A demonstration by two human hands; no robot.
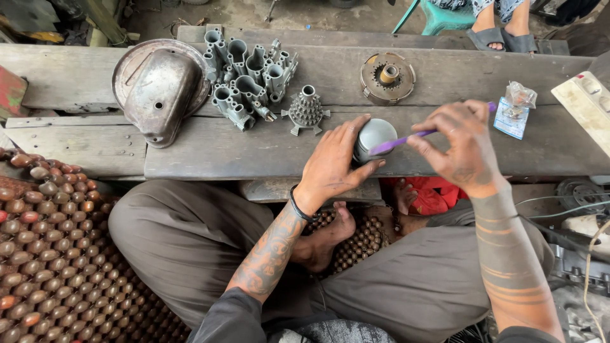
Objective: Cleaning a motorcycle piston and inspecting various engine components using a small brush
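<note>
The person sits cross-legged at a low, weathered plank worktop point(222, 149). The left hand point(333, 162) wraps its fingers around a small grey metal cylinder point(373, 136) standing at the worktop's near edge. The right hand point(460, 146) pinches a purple brush point(406, 141), its tip touching the cylinder. Further back lie a dented metal cover point(159, 92), a cluster of grey castings point(251, 76) and a round gear point(387, 77). A beaded mat point(57, 254) covers the floor.

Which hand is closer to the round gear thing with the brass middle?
The right hand, holding a purple toothbrush, sits just below and right of the gear disc. The left hand grips a metal cylinder, lower and further left.
</note>
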